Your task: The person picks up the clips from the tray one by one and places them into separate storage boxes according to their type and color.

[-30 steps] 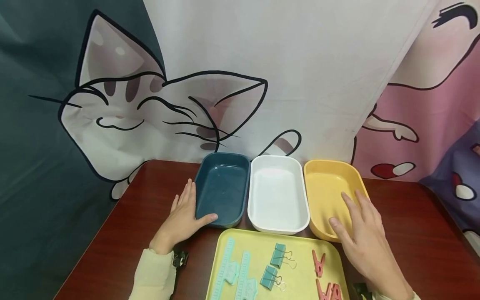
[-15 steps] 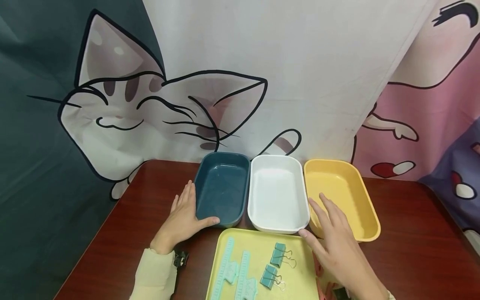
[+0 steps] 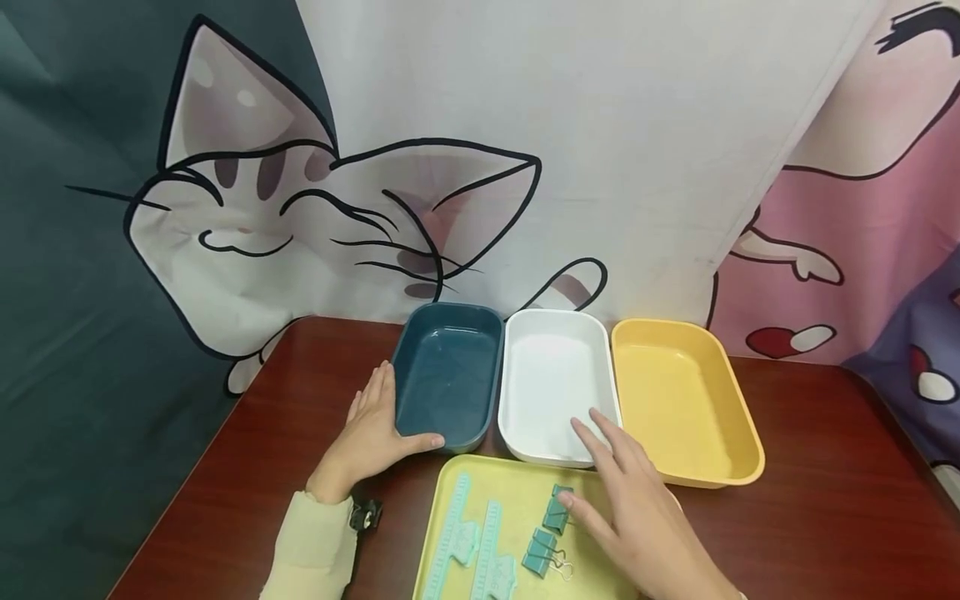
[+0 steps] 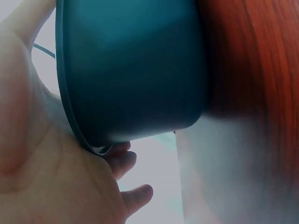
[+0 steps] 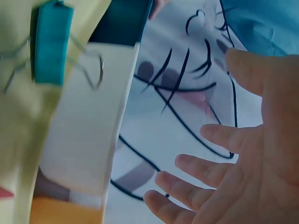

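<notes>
My left hand (image 3: 369,437) rests on the left side of the dark blue bin (image 3: 450,387), fingers straight along its wall and the thumb over its front rim. In the left wrist view the palm lies right at the rim of the same bin (image 4: 131,70). My right hand (image 3: 637,508), fingers spread and holding nothing, hovers over the yellow tray (image 3: 517,468), its fingertips overlapping the front of the white bin (image 3: 558,379). Under its thumb is a teal binder clip (image 3: 557,510); a second binder clip (image 3: 538,553) lies just in front.
To the right stands a yellow bin (image 3: 686,400). Two mint rulers with clips, one of them a ruler (image 3: 450,533) at the tray's left, lie side by side. My right hand covers the tray's right part. A cartoon-printed curtain (image 3: 637,150) hangs behind the brown table (image 3: 817,467).
My right hand has moved left, from over the yellow bin to the front of the white bin and the binder clips. My left hand stays at the dark blue bin.
</notes>
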### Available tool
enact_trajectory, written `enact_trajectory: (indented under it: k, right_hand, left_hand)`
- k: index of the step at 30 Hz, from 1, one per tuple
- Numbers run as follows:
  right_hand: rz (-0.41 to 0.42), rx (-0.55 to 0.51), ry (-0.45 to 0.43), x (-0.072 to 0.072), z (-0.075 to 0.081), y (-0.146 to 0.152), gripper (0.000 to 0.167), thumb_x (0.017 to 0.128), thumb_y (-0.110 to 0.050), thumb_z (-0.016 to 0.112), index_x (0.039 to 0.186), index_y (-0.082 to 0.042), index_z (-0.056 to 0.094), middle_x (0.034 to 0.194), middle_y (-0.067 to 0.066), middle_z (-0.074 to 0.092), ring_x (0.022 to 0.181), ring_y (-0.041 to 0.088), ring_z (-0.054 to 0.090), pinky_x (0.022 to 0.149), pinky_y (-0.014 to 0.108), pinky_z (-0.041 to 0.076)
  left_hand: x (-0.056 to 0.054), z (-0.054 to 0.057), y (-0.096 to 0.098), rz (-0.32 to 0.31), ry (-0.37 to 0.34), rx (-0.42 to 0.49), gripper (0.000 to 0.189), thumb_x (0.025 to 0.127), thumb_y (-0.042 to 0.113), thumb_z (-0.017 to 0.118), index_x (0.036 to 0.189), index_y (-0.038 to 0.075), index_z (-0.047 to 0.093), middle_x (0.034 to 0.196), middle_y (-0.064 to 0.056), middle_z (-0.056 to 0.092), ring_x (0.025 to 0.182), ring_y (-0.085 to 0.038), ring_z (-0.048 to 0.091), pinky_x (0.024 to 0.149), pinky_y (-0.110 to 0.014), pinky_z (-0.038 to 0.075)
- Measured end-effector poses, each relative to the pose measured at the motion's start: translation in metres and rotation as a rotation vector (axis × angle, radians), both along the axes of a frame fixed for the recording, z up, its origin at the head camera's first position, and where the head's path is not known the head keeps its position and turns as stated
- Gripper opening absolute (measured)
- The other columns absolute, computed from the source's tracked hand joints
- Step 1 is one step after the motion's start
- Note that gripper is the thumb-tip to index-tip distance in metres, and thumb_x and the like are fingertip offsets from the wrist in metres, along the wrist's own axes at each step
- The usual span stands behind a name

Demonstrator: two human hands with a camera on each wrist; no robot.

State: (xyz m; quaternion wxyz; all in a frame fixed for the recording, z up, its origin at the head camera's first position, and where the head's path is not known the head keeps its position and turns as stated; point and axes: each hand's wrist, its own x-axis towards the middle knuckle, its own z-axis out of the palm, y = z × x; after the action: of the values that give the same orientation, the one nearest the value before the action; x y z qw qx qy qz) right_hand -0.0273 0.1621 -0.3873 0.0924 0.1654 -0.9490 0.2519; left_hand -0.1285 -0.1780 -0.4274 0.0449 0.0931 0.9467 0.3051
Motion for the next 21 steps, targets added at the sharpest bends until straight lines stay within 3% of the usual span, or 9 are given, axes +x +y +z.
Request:
enact_trajectory:
  k: [5, 15, 21]
  right_hand:
    - [0.042, 0.034, -0.022, 0.006, -0.001, -0.013, 0.072, 0.088, -0.040, 0.078, 0.149, -0.015, 0.049, 0.150, 0.012, 0.046, 0.133, 0.032, 0.048, 0.101, 0.054, 0.046]
    - [0.149, 0.105, -0.102, 0.019, 0.000, -0.034, 0.068, 0.087, -0.042, 0.077, 0.142, -0.009, 0.055, 0.142, 0.011, 0.053, 0.125, 0.029, 0.056, 0.097, 0.049, 0.050]
    - [0.227, 0.093, -0.240, 0.026, -0.002, -0.047, 0.068, 0.090, -0.045, 0.074, 0.143, -0.007, 0.054, 0.139, 0.013, 0.054, 0.123, 0.030, 0.057, 0.094, 0.049, 0.053]
  left_hand:
    - [-0.001, 0.001, 0.001, 0.000, -0.011, 0.012, 0.137, 0.071, 0.068, 0.079, 0.158, -0.008, 0.004, 0.166, -0.024, 0.003, 0.152, -0.043, 0.003, 0.118, -0.065, 0.003]
    - [-0.001, 0.000, 0.000, -0.001, -0.002, 0.013, 0.137, 0.072, 0.068, 0.079, 0.157, -0.008, 0.004, 0.166, -0.025, 0.004, 0.152, -0.043, 0.003, 0.118, -0.065, 0.004]
    - [-0.002, 0.000, -0.001, 0.002, -0.011, 0.012, 0.137, 0.072, 0.067, 0.079, 0.158, -0.008, 0.003, 0.166, -0.025, 0.003, 0.152, -0.042, 0.003, 0.119, -0.064, 0.004]
